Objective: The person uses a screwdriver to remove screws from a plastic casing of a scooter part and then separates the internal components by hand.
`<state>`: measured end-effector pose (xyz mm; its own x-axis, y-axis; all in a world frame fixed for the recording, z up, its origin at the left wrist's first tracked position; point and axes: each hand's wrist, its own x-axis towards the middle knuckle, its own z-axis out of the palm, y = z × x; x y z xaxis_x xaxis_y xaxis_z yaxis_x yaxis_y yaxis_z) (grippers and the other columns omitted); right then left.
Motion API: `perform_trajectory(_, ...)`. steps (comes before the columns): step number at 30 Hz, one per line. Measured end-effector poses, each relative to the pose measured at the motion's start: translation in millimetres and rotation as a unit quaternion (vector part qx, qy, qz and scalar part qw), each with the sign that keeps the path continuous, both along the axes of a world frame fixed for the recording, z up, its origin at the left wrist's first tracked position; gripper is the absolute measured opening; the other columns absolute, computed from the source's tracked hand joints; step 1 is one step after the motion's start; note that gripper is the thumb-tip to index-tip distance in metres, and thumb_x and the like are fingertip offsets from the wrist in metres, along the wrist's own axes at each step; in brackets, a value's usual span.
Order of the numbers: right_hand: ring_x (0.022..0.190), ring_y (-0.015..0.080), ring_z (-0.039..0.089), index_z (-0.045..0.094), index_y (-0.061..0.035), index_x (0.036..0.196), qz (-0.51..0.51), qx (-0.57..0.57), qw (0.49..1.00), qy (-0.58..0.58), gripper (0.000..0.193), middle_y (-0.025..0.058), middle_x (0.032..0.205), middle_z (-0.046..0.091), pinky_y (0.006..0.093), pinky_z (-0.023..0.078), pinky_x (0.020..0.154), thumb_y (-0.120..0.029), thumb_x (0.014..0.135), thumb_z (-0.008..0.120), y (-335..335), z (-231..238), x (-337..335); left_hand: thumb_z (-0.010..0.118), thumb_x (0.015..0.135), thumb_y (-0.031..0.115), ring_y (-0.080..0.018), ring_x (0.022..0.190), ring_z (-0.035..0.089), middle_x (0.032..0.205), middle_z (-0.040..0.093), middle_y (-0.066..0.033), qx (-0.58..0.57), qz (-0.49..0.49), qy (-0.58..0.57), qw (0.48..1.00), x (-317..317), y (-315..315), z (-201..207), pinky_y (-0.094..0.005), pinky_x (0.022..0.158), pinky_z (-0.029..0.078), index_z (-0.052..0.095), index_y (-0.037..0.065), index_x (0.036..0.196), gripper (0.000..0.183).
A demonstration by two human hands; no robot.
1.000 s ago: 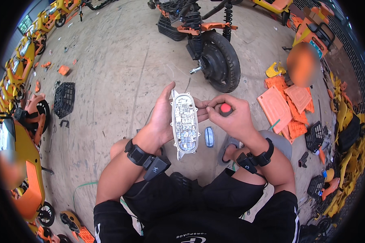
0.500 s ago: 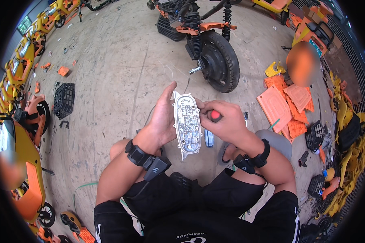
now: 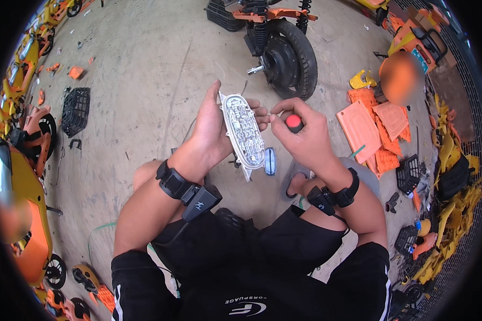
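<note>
A long oval metal housing (image 3: 244, 131) with a pale rim, small lugs and a silvery, bumpy inside lies across my left hand (image 3: 213, 125). The left palm is turned up beneath it, thumb standing along its upper left and fingertips showing past its right edge. Just right of those fingertips, my right hand (image 3: 304, 131) is closed around a screwdriver (image 3: 293, 123) with a red and black handle end; its shaft is hidden. My right thumb and forefinger pinch together near the left fingertips; anything between them is too small to make out.
Ahead stands a partly stripped scooter with a black wheel (image 3: 292, 61). A blue, glossy object (image 3: 270, 161) lies on the floor below the housing. Orange panels (image 3: 361, 131) are piled at right, yellow body parts (image 3: 455, 214) beyond. Scooters (image 3: 24, 214) line the left, near a black basket (image 3: 75, 111).
My right hand has drawn away from the housing's edge to the right, still with the screwdriver. The housing has tilted, its upper end leaning left, and left fingertips now show beside it.
</note>
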<state>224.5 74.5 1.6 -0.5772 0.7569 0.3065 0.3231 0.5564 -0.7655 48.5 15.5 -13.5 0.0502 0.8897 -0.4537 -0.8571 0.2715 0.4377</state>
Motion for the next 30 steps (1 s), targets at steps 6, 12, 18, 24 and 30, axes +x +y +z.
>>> perform_trajectory(6,0.052,0.0088,0.05,0.069,0.0013,0.09,0.054,-0.208,0.972,-0.091,0.029,0.0034,0.057,0.054,0.0255,0.04,0.05,-0.028,0.088,0.068,-1,2,6,0.021,0.098,0.058,-0.0335,0.095,0.063,0.107,0.062,-0.0234,0.011,0.045,0.009,0.999,-4,-2,2,-0.0451,0.089,0.052,0.051,-0.008,0.116,0.075)
perform_trajectory(12,0.048,0.0048,0.045,0.071,0.0025,0.091,0.118,-0.399,0.907,-0.062,0.035,-0.0028,0.057,0.051,0.0227,0.034,0.044,-0.032,0.092,0.064,-1,12,4,0.019,0.099,0.052,-0.032,0.094,0.062,0.106,0.062,-0.0217,0.034,0.066,-0.008,0.997,0,0,8,-0.045,0.088,0.052,0.052,-0.007,0.117,0.07)
perform_trajectory(18,0.047,0.0047,0.045,0.07,0.0024,0.092,0.136,-0.41,0.9,-0.055,0.031,-0.0022,0.057,0.051,0.0223,0.033,0.043,-0.028,0.089,0.069,-7,16,1,0.015,0.099,0.054,-0.0308,0.091,0.062,0.097,0.062,-0.0186,0.04,0.065,0.015,0.997,-5,1,3,-0.0444,0.085,0.051,0.053,-0.005,0.112,0.071)
perform_trajectory(24,0.047,0.0053,0.047,0.068,0.0039,0.088,0.125,-0.413,0.902,0.0,0.026,-0.0007,0.058,0.053,0.0221,0.036,0.043,-0.022,0.088,0.069,-4,5,6,0.025,0.101,0.045,-0.0291,0.091,0.063,0.099,0.063,-0.0169,-0.002,0.065,0.018,0.998,-3,1,8,-0.0426,0.087,0.051,0.054,-0.005,0.112,0.059)
perform_trajectory(30,0.047,0.0064,0.05,0.067,0.0043,0.086,0.059,-0.403,0.909,0.089,0.024,0.0017,0.06,0.056,0.0227,0.038,0.043,-0.02,0.087,0.069,-1,10,10,0.05,0.096,0.028,-0.0136,0.065,0.049,0.075,0.055,-0.0046,0.025,0.13,0.187,0.973,-26,0,-13,-0.0295,0.058,0.039,0.053,0.003,0.086,0.028)
